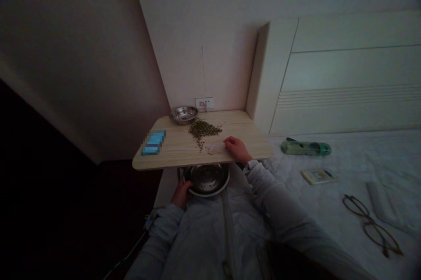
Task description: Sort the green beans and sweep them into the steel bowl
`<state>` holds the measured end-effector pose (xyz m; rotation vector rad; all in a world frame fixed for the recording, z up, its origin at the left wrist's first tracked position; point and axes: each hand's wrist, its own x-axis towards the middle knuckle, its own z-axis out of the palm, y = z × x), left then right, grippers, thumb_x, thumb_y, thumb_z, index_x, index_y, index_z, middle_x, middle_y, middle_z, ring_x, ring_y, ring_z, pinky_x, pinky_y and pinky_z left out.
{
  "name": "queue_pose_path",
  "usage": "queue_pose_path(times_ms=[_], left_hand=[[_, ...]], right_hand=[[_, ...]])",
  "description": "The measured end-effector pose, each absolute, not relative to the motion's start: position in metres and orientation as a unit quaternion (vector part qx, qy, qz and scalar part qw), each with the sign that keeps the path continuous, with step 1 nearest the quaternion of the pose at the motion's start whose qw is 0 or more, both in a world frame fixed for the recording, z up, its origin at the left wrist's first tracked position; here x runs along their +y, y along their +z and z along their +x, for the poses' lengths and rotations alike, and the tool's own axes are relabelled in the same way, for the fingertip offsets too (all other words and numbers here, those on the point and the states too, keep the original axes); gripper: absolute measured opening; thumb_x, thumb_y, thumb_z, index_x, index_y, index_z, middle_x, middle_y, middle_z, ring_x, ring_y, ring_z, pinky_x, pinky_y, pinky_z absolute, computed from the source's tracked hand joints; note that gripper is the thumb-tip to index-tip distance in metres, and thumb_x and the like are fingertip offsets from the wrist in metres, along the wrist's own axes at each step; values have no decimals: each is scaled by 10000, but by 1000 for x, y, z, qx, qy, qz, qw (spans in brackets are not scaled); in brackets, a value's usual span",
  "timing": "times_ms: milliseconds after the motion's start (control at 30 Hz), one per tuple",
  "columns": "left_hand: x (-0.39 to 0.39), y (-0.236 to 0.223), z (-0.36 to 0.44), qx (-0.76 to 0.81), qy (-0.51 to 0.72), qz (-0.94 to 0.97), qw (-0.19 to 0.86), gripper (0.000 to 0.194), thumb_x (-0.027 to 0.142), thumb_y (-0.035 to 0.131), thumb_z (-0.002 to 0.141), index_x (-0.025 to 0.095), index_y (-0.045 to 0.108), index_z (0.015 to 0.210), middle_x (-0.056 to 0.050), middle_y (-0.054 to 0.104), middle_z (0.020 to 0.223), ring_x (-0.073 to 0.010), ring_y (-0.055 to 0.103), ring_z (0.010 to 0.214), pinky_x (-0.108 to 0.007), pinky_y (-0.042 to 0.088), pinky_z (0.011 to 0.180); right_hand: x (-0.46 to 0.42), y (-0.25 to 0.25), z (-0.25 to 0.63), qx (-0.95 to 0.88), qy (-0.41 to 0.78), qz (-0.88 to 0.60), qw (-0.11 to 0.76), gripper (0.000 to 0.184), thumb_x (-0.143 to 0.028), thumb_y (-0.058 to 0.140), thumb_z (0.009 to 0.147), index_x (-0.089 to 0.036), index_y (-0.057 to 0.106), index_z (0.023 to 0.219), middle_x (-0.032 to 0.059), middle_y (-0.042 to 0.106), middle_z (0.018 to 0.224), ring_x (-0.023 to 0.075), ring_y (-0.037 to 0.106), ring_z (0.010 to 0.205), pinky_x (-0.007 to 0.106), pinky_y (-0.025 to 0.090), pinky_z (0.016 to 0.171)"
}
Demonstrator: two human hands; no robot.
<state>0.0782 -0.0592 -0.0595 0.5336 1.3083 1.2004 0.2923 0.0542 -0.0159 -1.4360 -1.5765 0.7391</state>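
A loose pile of small dark green beans (203, 129) lies spread over the wooden tabletop (177, 153), with a few strays trailing toward its front edge. My right hand (237, 149) is closed on a thin, clear plastic piece (217, 146), which rests flat on the wood near those strays; its exact kind is unclear. Below the front edge, my left hand (183, 193) grips the rim of a steel bowl (208, 179) at its left side. Some small specks show inside that bowl. Behind the pile, at the back left, stands another steel bowl (184, 115).
A blurred blue phone-like object (153, 142) lies at the tabletop's left. A wall socket (204, 103) sits behind the table. On the bed at the right are a green bottle (305, 147), a phone (319, 176) and glasses (371, 223). A cable (130, 251) runs down at the lower left.
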Motion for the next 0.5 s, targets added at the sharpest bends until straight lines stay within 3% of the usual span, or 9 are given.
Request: queue_pose_path(times_ms=[500], left_hand=[[-57, -64, 77, 557, 528, 224, 601, 429, 72, 514, 569, 157, 578, 985, -37, 671, 784, -193, 619, 737, -236, 436, 513]], right_hand=[[52, -14, 293, -641, 297, -570, 420, 189, -209, 444, 665, -167, 610, 744, -13, 600, 611, 108, 516, 599, 226, 378, 608]])
